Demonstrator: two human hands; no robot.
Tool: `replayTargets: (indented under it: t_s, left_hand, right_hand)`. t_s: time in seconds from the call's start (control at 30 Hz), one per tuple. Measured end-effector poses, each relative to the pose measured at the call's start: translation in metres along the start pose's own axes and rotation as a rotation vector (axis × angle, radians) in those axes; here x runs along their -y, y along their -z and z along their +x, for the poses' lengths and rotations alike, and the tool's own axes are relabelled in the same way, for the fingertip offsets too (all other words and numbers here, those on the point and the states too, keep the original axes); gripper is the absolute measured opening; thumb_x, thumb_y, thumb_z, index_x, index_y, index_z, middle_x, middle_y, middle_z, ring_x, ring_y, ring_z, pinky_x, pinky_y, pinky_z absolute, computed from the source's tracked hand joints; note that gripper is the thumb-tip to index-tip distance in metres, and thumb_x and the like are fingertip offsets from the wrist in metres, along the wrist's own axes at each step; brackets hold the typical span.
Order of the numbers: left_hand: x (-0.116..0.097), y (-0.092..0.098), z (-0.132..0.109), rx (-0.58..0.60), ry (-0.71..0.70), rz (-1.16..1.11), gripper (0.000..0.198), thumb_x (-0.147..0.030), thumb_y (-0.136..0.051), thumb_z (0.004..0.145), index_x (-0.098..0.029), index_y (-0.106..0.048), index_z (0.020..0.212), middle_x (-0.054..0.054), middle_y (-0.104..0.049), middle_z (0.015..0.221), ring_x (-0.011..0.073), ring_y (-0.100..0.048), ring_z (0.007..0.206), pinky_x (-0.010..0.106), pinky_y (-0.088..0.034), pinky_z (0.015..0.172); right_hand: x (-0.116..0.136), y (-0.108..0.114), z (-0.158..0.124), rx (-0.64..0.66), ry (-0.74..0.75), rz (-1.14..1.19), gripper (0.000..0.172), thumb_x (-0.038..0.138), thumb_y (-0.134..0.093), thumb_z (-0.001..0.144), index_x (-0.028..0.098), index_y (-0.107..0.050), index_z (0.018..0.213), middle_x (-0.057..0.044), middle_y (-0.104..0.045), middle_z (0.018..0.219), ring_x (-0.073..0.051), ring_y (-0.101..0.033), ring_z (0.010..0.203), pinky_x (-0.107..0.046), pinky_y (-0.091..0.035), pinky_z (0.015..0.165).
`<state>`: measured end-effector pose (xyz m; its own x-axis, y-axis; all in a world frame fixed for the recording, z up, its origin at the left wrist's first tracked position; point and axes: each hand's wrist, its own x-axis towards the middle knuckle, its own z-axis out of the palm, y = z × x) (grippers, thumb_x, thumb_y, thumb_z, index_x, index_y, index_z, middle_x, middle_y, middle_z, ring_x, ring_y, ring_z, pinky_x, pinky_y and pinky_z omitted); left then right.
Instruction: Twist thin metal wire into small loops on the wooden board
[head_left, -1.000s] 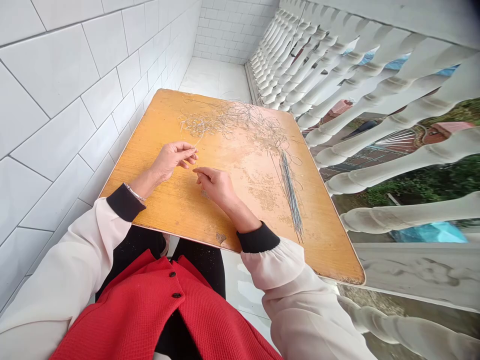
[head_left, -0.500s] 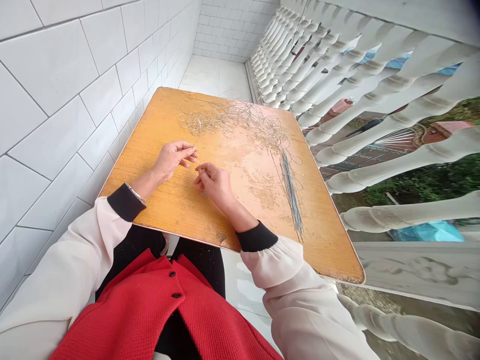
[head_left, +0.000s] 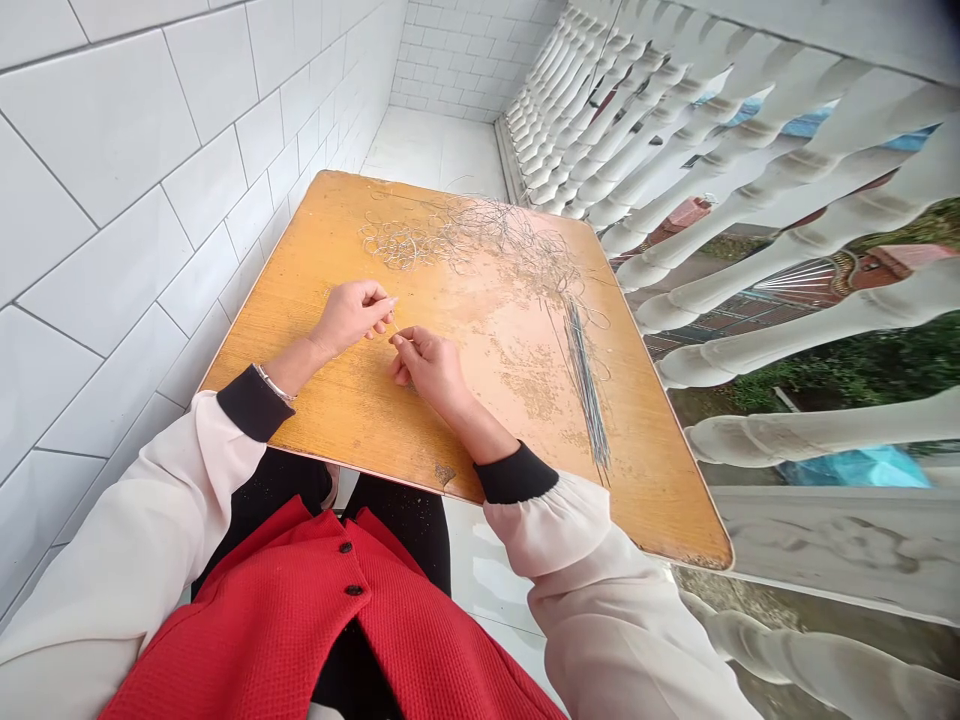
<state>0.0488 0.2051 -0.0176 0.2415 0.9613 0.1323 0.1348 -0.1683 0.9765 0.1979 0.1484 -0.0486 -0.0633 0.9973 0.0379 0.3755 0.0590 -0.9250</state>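
Over the wooden table (head_left: 330,400), my left hand (head_left: 354,312) pinches a thin wire (head_left: 397,325) between thumb and fingers. My right hand (head_left: 427,362) is just below and to the right, its thumb and forefinger closed on the same short, thin wire. The two sets of fingertips are close together but apart. Much of the wire is hidden by the fingers, so its shape is hard to make out. Beyond my hands lies a loose heap of bent wire loops (head_left: 401,245). To the right rests a bundle of straight grey wires (head_left: 587,385).
More tangled thin wires (head_left: 510,232) spread over the table's far side. A white tiled wall (head_left: 120,220) runs close along the left. White balusters (head_left: 795,325) line the right, past the table edge.
The left fingers have drawn closer together around the wire, with the wrist hardly shifting. My right hand keeps nearly the same place. The whole view has slid very slightly.
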Motion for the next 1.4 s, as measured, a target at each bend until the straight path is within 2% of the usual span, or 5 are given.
replayTargets:
  t_s: [0.37,0.57,0.9,1.13,1.4]
  left_hand:
    - [0.014,-0.016,-0.004,-0.08,-0.137,0.186,0.025,-0.019,-0.062,0.083,-0.018,-0.052,0.06,-0.003,-0.057,0.052,0.0079,-0.053,0.049,0.022,-0.039,0.053]
    - [0.014,-0.018,-0.003,-0.115,-0.117,0.164,0.027,-0.017,-0.061,0.082,-0.019,-0.048,0.058,-0.005,-0.054,0.051,0.0083,-0.052,0.05,0.022,-0.038,0.053]
    - [0.012,-0.026,-0.006,-0.105,0.039,-0.049,0.023,-0.011,-0.057,0.085,-0.017,-0.051,0.063,-0.004,-0.057,0.055,0.0054,-0.051,0.046,0.018,-0.038,0.046]
    - [0.01,-0.019,-0.001,-0.087,0.057,-0.011,0.025,-0.011,-0.06,0.083,-0.016,-0.052,0.06,-0.003,-0.057,0.052,0.0055,-0.051,0.045,0.018,-0.039,0.047]
    - [0.001,-0.016,-0.004,0.041,0.096,0.112,0.023,-0.005,-0.062,0.077,-0.015,-0.054,0.058,-0.002,-0.057,0.051,0.0062,-0.05,0.043,0.02,-0.037,0.047]
  right_hand:
    - [-0.004,0.003,0.003,-0.203,0.229,-0.399,0.024,0.035,-0.047,0.094,0.02,-0.062,0.083,-0.001,-0.064,0.062,-0.014,-0.057,0.054,-0.026,-0.042,0.059]
    - [0.0,0.0,0.001,-0.199,0.182,-0.246,0.018,0.033,-0.043,0.095,0.021,-0.057,0.09,0.003,-0.061,0.058,-0.011,-0.057,0.047,-0.024,-0.043,0.054]
    - [0.002,-0.01,0.008,-0.238,-0.092,0.231,0.008,0.028,-0.045,0.093,0.021,-0.048,0.094,0.001,-0.068,0.067,-0.009,-0.061,0.044,-0.02,-0.049,0.046]
    - [0.006,0.0,0.003,0.021,-0.189,0.248,0.023,0.028,-0.067,0.082,0.02,-0.05,0.095,-0.002,-0.073,0.076,-0.013,-0.07,0.056,-0.024,-0.056,0.054]
    - [0.003,0.016,0.009,-0.1,0.014,0.187,0.023,0.038,-0.072,0.077,0.016,-0.064,0.08,0.0,-0.066,0.068,-0.007,-0.055,0.05,-0.019,-0.044,0.044]
